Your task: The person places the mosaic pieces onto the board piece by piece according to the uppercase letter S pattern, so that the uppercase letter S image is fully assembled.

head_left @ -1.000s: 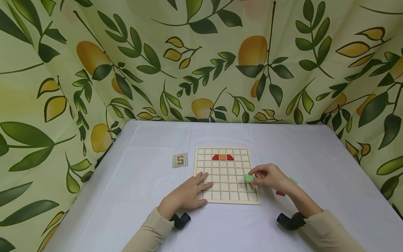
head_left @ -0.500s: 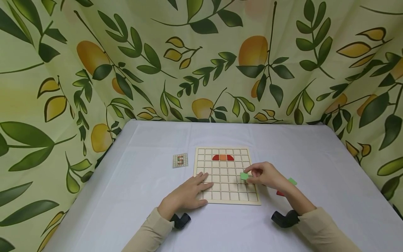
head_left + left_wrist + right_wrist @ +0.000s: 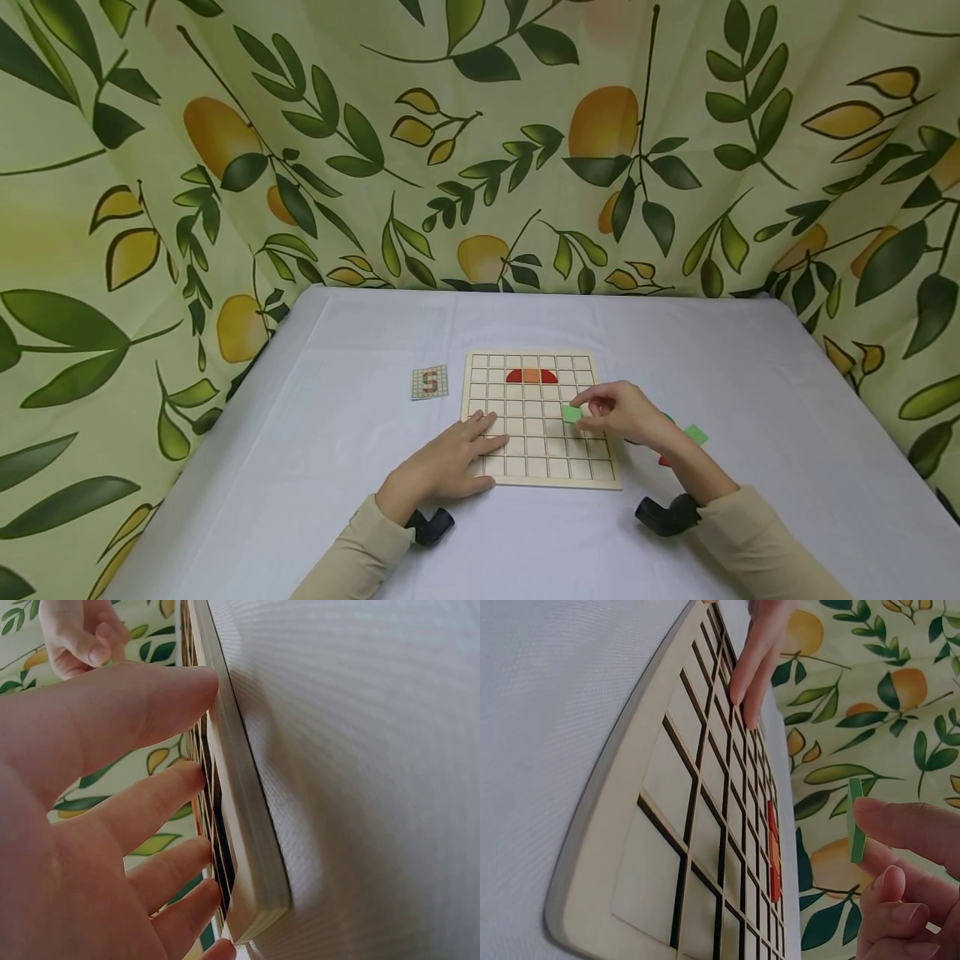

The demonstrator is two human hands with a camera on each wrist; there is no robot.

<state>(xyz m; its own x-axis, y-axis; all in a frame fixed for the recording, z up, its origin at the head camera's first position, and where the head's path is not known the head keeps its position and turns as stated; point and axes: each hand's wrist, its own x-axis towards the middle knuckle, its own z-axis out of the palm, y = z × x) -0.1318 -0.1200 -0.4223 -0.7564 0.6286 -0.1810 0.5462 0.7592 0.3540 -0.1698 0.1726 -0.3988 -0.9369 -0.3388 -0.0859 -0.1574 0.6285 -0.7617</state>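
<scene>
A wooden grid board (image 3: pixel 536 482) lies on the white-covered table. Near its top row sit two red rounded tiles, one of them a red tile (image 3: pixel 513 376), with an orange square tile (image 3: pixel 531 375) between them. My left hand (image 3: pixel 450 457) rests on the board's lower left part, fingers spread; the left wrist view shows the thumb (image 3: pixel 142 705) at its edge. Between thumb and fingertips my right hand (image 3: pixel 622 412) pinches a green square tile (image 3: pixel 572 413). In the right wrist view that green tile (image 3: pixel 856 821) is held up clear of the board.
Right of the board, partly under the right forearm, lie loose tiles, including a green tile (image 3: pixel 696 434) and a red tile (image 3: pixel 664 461). A small card (image 3: pixel 429 382) with a gridded pattern lies to the board's left. A leaf-and-fruit print curtain (image 3: pixel 480 167) hangs behind the table.
My right hand has moved left and slightly away from me over the board, carrying the green square tile. The left hand has stayed in place.
</scene>
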